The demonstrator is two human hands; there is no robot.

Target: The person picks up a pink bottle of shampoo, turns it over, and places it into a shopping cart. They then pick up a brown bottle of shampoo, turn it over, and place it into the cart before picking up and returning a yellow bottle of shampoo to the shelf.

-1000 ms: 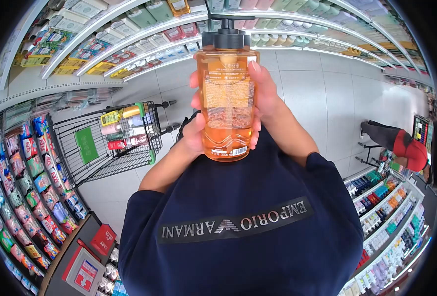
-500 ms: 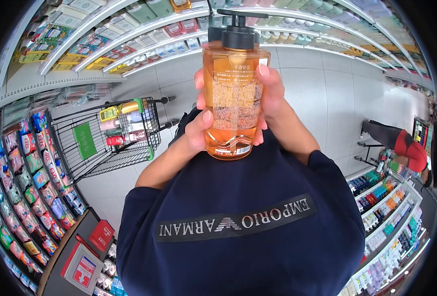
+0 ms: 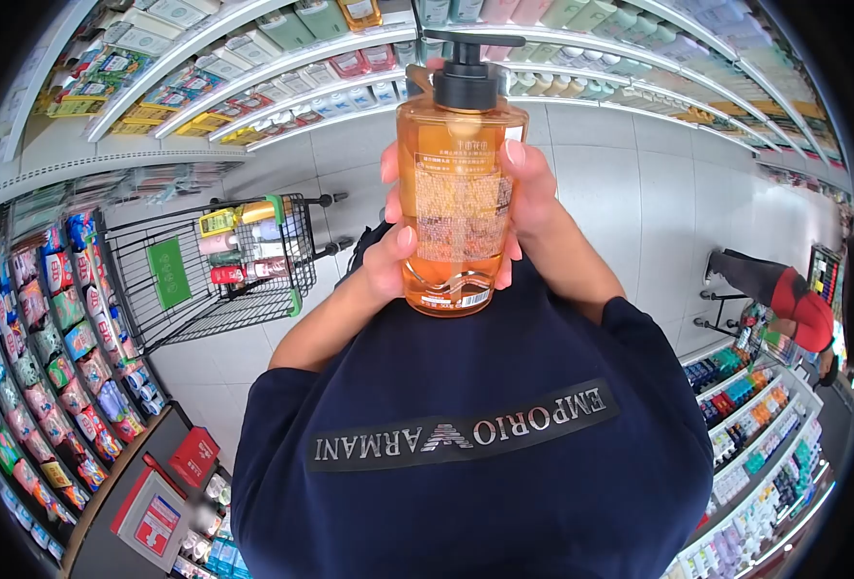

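Bottle of amber liquid [image 3: 456,217], held before a navy shirt [image 3: 466,526].
Left hand [image 3: 388,265] and right hand [image 3: 533,188] grip its sides, black pump [image 3: 466,85] farthest; shopping cart [image 3: 168,273] left, stocked shelves [image 3: 350,41] far ahead, person in red [image 3: 813,318] right.

"What colour's the pump bottle [image 3: 461,270] on your feed?"
"I see amber, its pump head [image 3: 466,85] black."
"And the T-shirt [image 3: 466,521]?"
"Navy, silver lettering [image 3: 374,447] on a black strip [image 3: 465,446]. I also get a green panel [image 3: 167,273] on the shopping cart [image 3: 224,326]."
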